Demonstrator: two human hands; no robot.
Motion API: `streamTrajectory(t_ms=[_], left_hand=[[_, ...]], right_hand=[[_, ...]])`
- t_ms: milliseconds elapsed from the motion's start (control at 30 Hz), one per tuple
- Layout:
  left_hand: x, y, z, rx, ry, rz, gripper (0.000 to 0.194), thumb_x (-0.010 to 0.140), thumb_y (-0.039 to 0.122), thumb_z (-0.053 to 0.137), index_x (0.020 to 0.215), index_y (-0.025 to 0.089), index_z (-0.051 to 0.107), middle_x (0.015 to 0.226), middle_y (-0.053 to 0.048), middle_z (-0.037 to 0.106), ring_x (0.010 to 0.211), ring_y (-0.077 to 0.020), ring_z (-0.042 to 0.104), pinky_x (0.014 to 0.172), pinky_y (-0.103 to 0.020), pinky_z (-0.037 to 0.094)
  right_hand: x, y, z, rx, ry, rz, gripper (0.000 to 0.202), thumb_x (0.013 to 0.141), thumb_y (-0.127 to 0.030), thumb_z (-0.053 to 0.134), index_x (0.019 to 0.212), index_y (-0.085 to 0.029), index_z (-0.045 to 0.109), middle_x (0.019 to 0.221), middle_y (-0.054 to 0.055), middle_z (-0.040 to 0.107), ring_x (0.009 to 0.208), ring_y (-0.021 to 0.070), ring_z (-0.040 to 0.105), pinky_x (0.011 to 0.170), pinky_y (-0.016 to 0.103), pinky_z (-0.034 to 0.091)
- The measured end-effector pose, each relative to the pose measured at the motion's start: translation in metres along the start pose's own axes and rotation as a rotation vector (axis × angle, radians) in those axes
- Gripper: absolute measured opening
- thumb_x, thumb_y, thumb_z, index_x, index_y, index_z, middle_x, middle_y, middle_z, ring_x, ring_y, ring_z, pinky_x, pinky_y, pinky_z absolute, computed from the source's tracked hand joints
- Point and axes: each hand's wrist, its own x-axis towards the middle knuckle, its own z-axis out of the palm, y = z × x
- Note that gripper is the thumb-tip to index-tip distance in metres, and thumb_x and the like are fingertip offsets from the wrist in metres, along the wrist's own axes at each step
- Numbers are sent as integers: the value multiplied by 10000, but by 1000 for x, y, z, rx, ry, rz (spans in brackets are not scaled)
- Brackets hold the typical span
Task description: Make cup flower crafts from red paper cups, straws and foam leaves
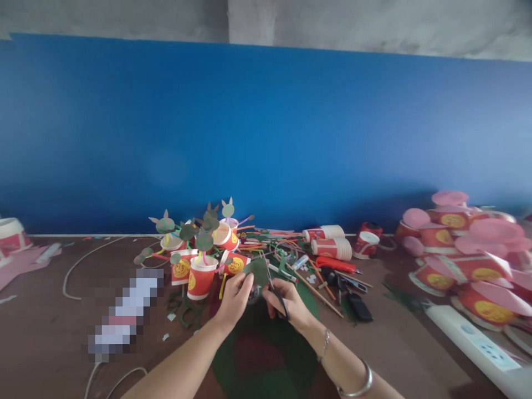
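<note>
My left hand (235,301) pinches a piece of dark green paper (258,271) above the middle of the table. In my right hand (291,303) is a pair of scissors (275,289), my fingers through its handles and its blades pointing up beside the paper's right edge. Whether the blades touch the paper, I cannot tell. Just left of my hands stand red paper cups (201,277) with green paper animal heads (204,240) on coloured straws. Green paper scraps (185,313) lie near the cups. Under my wrists is a dark green round shape (266,354).
Stacked cups (331,249), an orange-red cutter (336,265), a wooden stick (320,296) and keys with a black fob (359,307) lie to the right. Pink-topped cups (482,266) and a white power strip (474,338) sit far right. A blue panel (266,138) stands behind.
</note>
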Motion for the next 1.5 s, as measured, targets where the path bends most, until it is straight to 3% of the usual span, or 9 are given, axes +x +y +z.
streamTrajectory(t_ms=[567, 767, 1067, 1500], left_hand=[[2, 0, 0, -34, 67, -20, 358, 846, 400, 430, 567, 178, 394, 533, 49, 375, 523, -93, 368, 505, -209, 297], [3, -3, 1, -29, 50, -15, 359, 836, 389, 444, 552, 182, 374, 516, 52, 371, 506, -90, 358, 492, -209, 288], [2, 0, -1, -20, 37, -5, 359, 839, 398, 435, 559, 186, 359, 529, 53, 345, 518, -92, 350, 501, -214, 282], [3, 0, -1, -25, 113, -27, 336, 835, 397, 448, 580, 185, 394, 530, 49, 378, 518, -98, 374, 497, -210, 305]], right_hand=[[1, 1, 0, -19, 1, -7, 333, 690, -468, 644, 655, -159, 524, 383, -62, 470, 322, 67, 404, 348, 176, 289], [-1, -2, -1, -16, -26, -1, 348, 691, -488, 641, 696, -155, 541, 425, -38, 528, 364, 73, 437, 371, 178, 292], [1, 0, -2, -43, -6, -12, 321, 695, -459, 632, 653, -159, 525, 377, -62, 468, 321, 68, 399, 349, 179, 280], [-1, -2, -1, -37, -51, 4, 299, 701, -437, 629, 663, -159, 528, 380, -61, 482, 323, 63, 402, 343, 171, 277]])
